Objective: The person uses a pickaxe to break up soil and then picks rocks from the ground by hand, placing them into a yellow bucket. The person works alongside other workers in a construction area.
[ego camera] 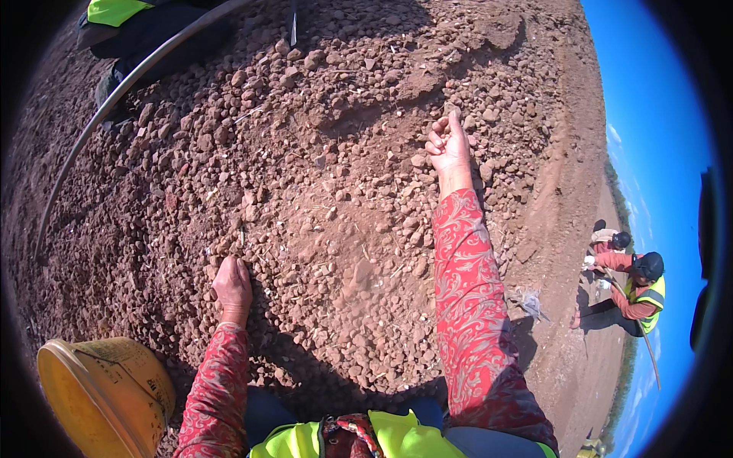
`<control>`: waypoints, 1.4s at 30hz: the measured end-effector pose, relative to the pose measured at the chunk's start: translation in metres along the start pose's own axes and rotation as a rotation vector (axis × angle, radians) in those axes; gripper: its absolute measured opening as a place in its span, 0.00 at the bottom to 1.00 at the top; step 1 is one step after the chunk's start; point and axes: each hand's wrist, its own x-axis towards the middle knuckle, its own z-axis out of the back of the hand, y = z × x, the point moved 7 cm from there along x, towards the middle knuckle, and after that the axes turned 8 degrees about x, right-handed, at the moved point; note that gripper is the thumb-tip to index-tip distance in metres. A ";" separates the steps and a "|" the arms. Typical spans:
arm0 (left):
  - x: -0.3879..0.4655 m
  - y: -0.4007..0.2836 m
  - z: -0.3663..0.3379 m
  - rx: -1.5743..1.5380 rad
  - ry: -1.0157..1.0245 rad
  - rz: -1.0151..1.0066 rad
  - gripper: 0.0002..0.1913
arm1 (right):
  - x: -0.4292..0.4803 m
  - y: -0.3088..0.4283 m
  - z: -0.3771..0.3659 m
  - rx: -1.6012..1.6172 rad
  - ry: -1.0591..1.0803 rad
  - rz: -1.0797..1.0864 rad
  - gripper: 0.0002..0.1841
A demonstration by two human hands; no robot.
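My left hand [233, 284] is curled close above the reddish-brown, stony soil [320, 229]. Its back faces me, so whatever may lie inside the fingers is hidden. My right hand [449, 143] reaches out farther over the clods, with the fingers bent and the thumb extended. A small brown clod or stone [452, 107] shows at the thumb's tip; I cannot tell if it is pinched or lies on the ground behind. To the left of my left forearm a yellow plastic bucket [123, 372] is tipped on its side, its mouth facing left.
At upper left, a person in dark clothes and a yellow vest [117, 10] is close by, beside a long curved pole [123, 86]. A narrow blade [294, 28] shows at the top. On the right, workers [644, 292] stand beyond a crumpled plastic bag [532, 303].
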 end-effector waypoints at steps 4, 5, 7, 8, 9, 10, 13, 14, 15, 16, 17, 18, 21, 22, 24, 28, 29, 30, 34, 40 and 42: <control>0.000 0.001 -0.001 -0.006 0.017 0.014 0.07 | 0.016 -0.008 -0.036 -1.228 -0.121 0.353 0.13; 0.000 0.002 -0.001 -0.013 0.020 0.028 0.07 | 0.014 -0.011 -0.056 -1.607 -0.132 0.578 0.12; 0.001 0.001 0.001 -0.019 0.000 0.024 0.08 | 0.018 -0.026 -0.063 -1.817 -0.182 0.468 0.12; 0.001 0.000 0.001 -0.007 -0.001 0.014 0.07 | 0.019 -0.031 -0.067 -1.885 -0.197 0.432 0.12; 0.001 0.000 0.000 -0.014 0.012 0.021 0.07 | 0.019 -0.033 -0.071 -1.959 -0.205 0.437 0.12; 0.001 0.000 0.000 -0.009 0.016 0.021 0.07 | 0.018 -0.033 -0.070 -1.900 -0.222 0.413 0.12; 0.002 -0.001 0.002 -0.018 0.002 0.015 0.07 | 0.016 -0.025 -0.056 -1.361 -0.176 0.328 0.10; 0.002 -0.002 0.003 -0.017 -0.011 0.004 0.07 | 0.014 -0.025 -0.045 -0.936 -0.109 0.234 0.08; 0.002 -0.003 0.004 -0.024 -0.020 0.006 0.07 | 0.013 -0.028 -0.034 -0.513 -0.106 0.133 0.06; 0.002 -0.003 0.004 -0.032 -0.030 0.008 0.07 | 0.011 -0.032 -0.027 -0.163 -0.096 0.055 0.03; 0.002 -0.003 0.004 -0.035 -0.026 0.006 0.07 | 0.009 -0.032 -0.027 -0.047 -0.024 0.028 0.04; 0.002 -0.003 0.004 -0.037 -0.022 0.004 0.07 | 0.009 -0.037 -0.026 -0.029 -0.015 -0.047 0.05; 0.002 -0.003 0.003 -0.029 -0.007 0.004 0.08 | 0.005 -0.042 -0.031 -0.461 -0.005 -0.020 0.11; 0.002 -0.002 0.003 -0.030 0.004 0.019 0.08 | 0.004 -0.039 -0.035 -0.805 -0.049 0.070 0.11; 0.002 -0.004 0.004 -0.031 -0.023 -0.010 0.08 | -0.003 -0.036 -0.070 -1.722 0.023 0.460 0.08; 0.002 -0.003 0.004 -0.018 0.006 0.001 0.07 | -0.003 -0.061 -0.081 -2.119 0.069 0.256 0.10; 0.002 -0.003 0.003 -0.016 0.018 0.014 0.07 | -0.002 -0.064 -0.084 -2.187 0.090 0.250 0.10; 0.003 -0.004 0.004 -0.020 0.016 0.014 0.07 | -0.002 -0.064 -0.083 -2.169 0.084 0.223 0.11; 0.003 -0.004 0.005 -0.031 0.015 0.041 0.08 | -0.009 -0.045 -0.077 -1.509 0.034 0.285 0.10; 0.004 -0.005 0.005 -0.034 -0.008 0.018 0.09 | -0.034 -0.088 -0.083 -0.081 0.301 -0.309 0.10; 0.004 -0.006 0.006 -0.018 -0.017 0.003 0.09 | -0.038 -0.110 -0.094 -0.415 0.375 -0.282 0.14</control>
